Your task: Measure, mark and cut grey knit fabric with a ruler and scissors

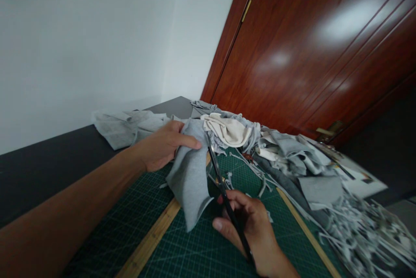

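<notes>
The left hand (pixel 162 146) pinches a grey cloth (pixel 190 174) by its upper edge, thumb laid over the fold, so the piece hangs down onto the mat (pixel 201 247); the right hand (pixel 247 221) is closed round the handles of black scissors (pixel 221 182), whose blades rise up and away from it along the cloth's right edge; whether the blades stand apart or together is too fine to tell; the step in hand looks like trimming that edge, with the cut part-way along, judging by the blades lying level with the cloth's middle; the next move calls for the cloth to be kept taut and the blades kept in line with the edge, lest the soft knit bunch or slip between them

The mat is dark green with a printed grid, and lies on a dark counter (pixel 42 169); two wooden rulers cross it, one (pixel 152 237) below the cloth and one (pixel 308 234) right of the cloth beyond the right hand; behind the cloth sits a heap of scraps (pixel 286 148), grey and cream, with a cream piece (pixel 227 130) on top just past the scissor tips; to the cloth's far right thin grey strips (pixel 357 230) trail off the counter's edge; left of the cloth, behind the left hand, more grey fabric (pixel 123 126) lies flat; a white wall (pixel 81 44) stands behind the counter, and a red-brown wooden door (pixel 325 44) with a brass handle (pixel 328 131) fills the right of the room
</notes>
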Available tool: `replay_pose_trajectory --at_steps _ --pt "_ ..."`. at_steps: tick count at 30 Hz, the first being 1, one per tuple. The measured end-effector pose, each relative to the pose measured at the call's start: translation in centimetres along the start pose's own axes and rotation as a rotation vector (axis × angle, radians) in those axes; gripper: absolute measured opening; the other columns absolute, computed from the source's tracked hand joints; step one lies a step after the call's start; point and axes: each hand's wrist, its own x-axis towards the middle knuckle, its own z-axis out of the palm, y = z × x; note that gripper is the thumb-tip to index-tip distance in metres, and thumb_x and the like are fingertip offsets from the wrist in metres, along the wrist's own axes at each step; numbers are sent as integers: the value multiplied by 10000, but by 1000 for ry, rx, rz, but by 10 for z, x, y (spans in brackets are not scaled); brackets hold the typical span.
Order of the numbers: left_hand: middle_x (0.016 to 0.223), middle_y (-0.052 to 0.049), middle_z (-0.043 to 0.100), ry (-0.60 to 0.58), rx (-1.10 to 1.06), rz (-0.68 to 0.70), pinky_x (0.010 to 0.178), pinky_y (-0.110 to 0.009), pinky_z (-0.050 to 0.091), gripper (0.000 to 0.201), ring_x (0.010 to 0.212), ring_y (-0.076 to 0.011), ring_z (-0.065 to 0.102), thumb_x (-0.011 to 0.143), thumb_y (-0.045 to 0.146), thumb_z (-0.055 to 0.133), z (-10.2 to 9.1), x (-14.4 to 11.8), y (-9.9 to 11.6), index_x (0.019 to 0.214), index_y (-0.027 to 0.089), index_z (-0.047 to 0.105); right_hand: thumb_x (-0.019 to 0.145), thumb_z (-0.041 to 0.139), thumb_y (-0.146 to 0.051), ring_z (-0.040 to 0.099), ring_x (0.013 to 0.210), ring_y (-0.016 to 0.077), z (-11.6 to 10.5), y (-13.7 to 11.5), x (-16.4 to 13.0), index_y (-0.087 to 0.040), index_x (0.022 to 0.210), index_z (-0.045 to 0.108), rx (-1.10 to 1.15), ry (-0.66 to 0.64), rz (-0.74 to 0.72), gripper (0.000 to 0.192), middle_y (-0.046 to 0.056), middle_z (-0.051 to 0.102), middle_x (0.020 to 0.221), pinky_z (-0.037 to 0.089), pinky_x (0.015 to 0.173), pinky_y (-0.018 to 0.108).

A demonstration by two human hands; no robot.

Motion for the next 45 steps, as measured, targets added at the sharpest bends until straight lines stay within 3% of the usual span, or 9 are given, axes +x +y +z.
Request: replay_pose_trajectory --at_steps 9,23,45 --pt "806 -74 769 -5 40 -27 714 -330 549 311 704 -203 688 595 224 894 -6 4 -3 843 118 741 717 1008 -391 375 580 119 -2 -9 3 -200 969 764 14 -75 52 399 -90 464 634 282 535 247" --pt "768 -84 774 15 72 -62 643 -324 544 290 681 -221 708 566 205 875 0 4 -6 814 111 758 665 1040 -438 453 602 131 -3 -5 2 -203 1113 747 111 -102 62 584 -72 534 685 355 555 236" --pt "798 -99 800 -35 45 -55 670 -341 578 317 701 -234 725 528 200 879 -1 3 -3 813 111 773 738 1010 -449 350 577 114 -4 -7 1 -207 956 744 28 -106 21 420 -97 443 631 239 526 257"
